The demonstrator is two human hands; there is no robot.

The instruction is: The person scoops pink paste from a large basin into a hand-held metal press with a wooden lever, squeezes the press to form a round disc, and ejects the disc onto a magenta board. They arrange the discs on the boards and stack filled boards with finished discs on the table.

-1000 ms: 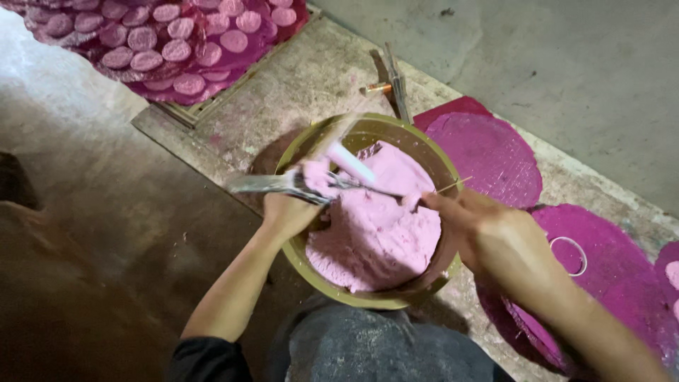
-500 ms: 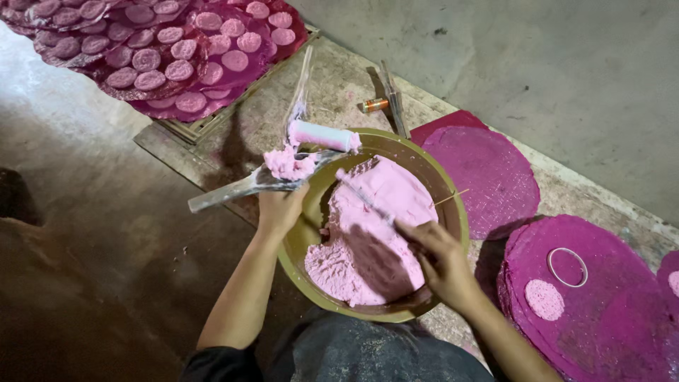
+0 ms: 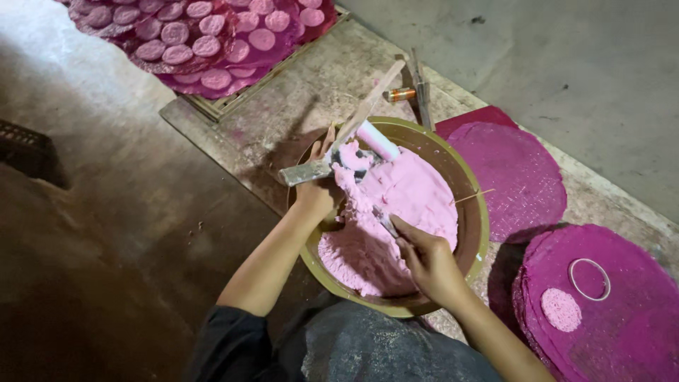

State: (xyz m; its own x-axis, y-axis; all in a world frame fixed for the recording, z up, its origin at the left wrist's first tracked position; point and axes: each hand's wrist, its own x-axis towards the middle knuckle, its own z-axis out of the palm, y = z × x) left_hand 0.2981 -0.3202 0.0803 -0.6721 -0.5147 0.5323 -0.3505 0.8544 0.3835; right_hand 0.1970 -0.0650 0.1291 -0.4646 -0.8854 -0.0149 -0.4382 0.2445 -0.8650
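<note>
The pink paste (image 3: 396, 219) fills the wide bowl (image 3: 475, 233), centre; it looks soft and sticky, best scooped; the right hand (image 3: 428, 258), fingers curled, digs a small tool into it; the left hand (image 3: 317, 191) grips a flat scraper (image 3: 304, 172) at the bowl's far-left rim; magenta discs (image 3: 516, 170) lie right.

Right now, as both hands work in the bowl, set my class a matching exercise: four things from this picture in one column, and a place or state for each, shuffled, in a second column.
Things:
1. left hand
2. right hand
3. ring
4. tray of pink discs

Places or states:
A. lies on the magenta round mat at lower right
B. grips a paste-smeared flat tool at the bowl's rim
C. fingers pressed into the pink paste
D. sits at the top left, beyond the bowl

Pairs: 1-B, 2-C, 3-A, 4-D
</note>
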